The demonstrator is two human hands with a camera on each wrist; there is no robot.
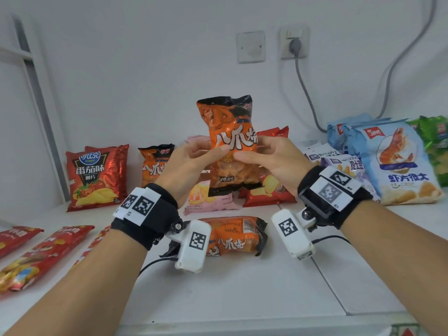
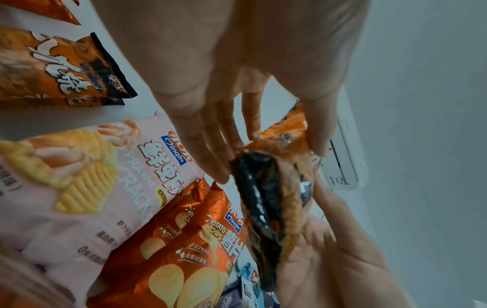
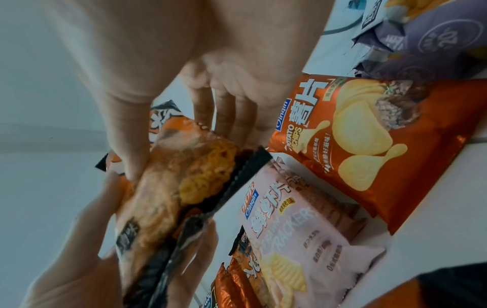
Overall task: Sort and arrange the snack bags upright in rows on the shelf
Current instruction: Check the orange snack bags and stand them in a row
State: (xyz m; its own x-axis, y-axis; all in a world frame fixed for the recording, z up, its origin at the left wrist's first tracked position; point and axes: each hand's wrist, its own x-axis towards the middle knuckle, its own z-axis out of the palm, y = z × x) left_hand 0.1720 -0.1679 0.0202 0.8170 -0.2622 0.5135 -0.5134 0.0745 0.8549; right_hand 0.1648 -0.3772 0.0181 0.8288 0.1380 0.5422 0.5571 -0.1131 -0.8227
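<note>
The orange snack bag (image 1: 230, 144) is glossy, crinkled plastic film; the white shelf (image 1: 242, 287) looks smooth and matt.

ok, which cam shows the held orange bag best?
Head view: the orange bag shows whole, upright and front-on, gripped by the left hand and right hand. The left and right wrist views catch only its crumpled bottom end, close up and blurred.

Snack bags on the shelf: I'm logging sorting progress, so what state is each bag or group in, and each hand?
Held orange bag: upright, off the shelf, gripped by both hands.
Left hand: grips its left side.
Right hand: grips its right side.
Flat orange bag: lying down.
Back orange bag: standing.
Tomato bags: standing in a row.
Pink bag: leaning.
Prawn bag: leaning.
Red bags: lying down.
</note>
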